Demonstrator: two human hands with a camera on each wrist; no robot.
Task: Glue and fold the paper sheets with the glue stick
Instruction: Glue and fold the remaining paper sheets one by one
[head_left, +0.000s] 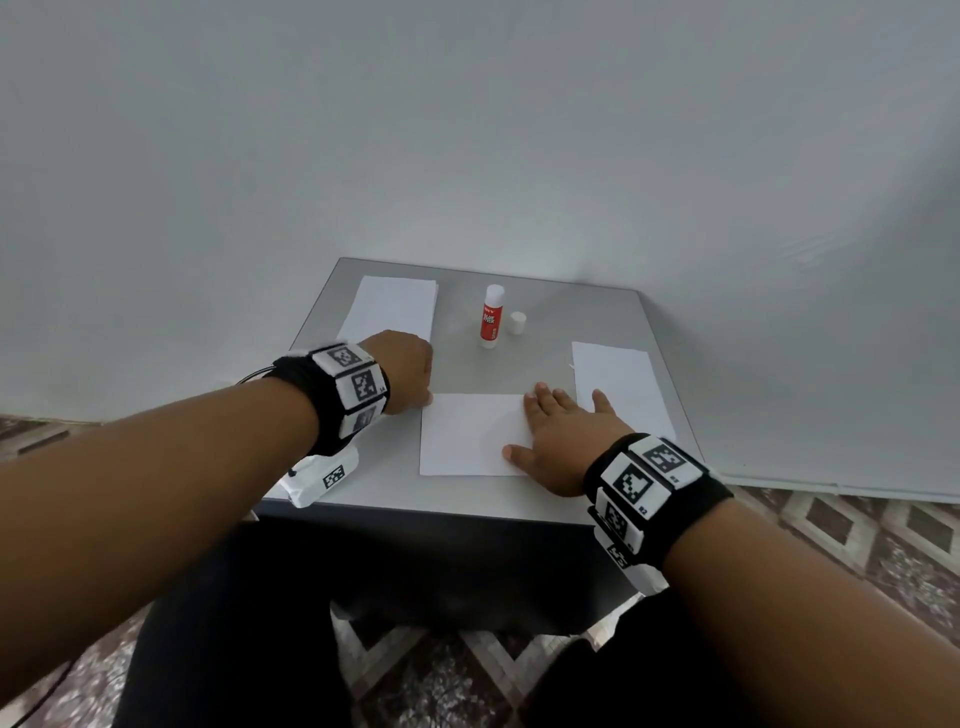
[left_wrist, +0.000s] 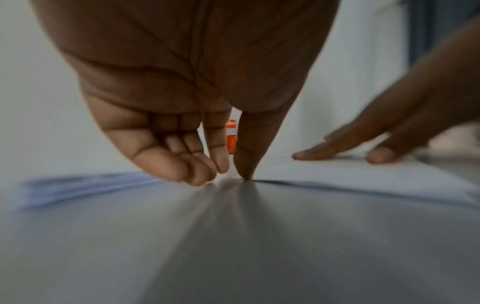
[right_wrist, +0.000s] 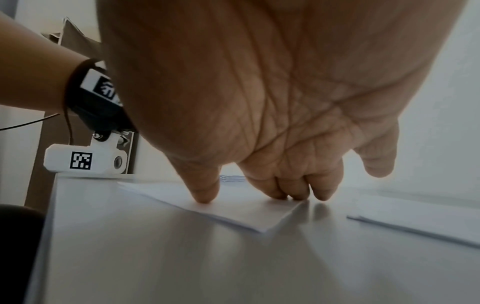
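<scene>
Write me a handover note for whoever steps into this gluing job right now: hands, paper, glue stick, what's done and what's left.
Left hand: thumb and fingertips at the left edge of the middle sheet; whether it pinches the edge is unclear.
Right hand: open, fingers flat on that sheet's right side, holding it down.
Glue stick: upright at the table's far centre, uncapped; its cap stands just right of it.
Far-left paper pile and right-hand paper lie untouched.
Done: stick opened, one sheet placed in front.
Left: whether glue is already on cannot be told; fold, press, then repeat.
</scene>
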